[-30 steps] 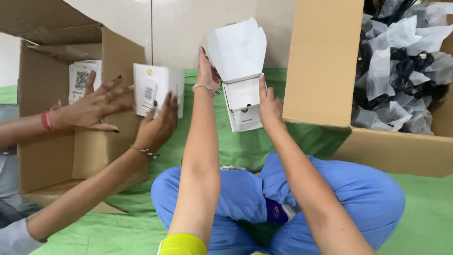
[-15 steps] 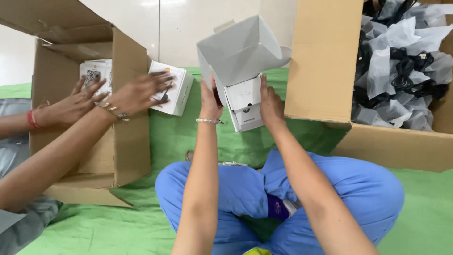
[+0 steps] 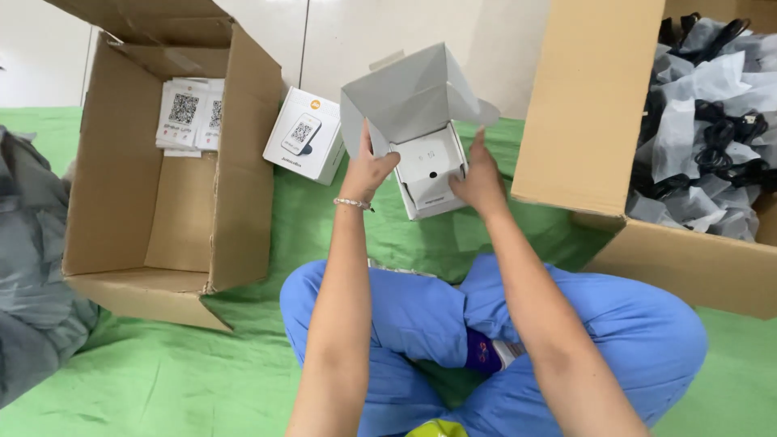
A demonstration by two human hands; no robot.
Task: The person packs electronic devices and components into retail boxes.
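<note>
I hold a small white carton (image 3: pixel 429 174) in front of me with its grey lid flaps (image 3: pixel 409 97) standing open. My left hand (image 3: pixel 368 171) grips its left side and my right hand (image 3: pixel 479 180) grips its right side. Inside the carton lies a white device with a dark dot in its middle. A closed white box (image 3: pixel 305 134) of the same kind leans on the green cloth just left of it, against the cardboard box.
An open cardboard box (image 3: pixel 105 202) on its side at left holds several white boxes (image 3: pixel 188 113) at its back. A second cardboard box (image 3: pixel 591 113) at right is full of black cables in grey bags (image 3: pixel 704 121). Green cloth (image 3: pixel 202 372) covers the floor. A grey-clothed person (image 3: pixel 32 267) sits at far left.
The other person's hands have set a white box down beside the left cardboard box and withdrawn from view. The carton in my hands sits lower, its flaps spread wider.
</note>
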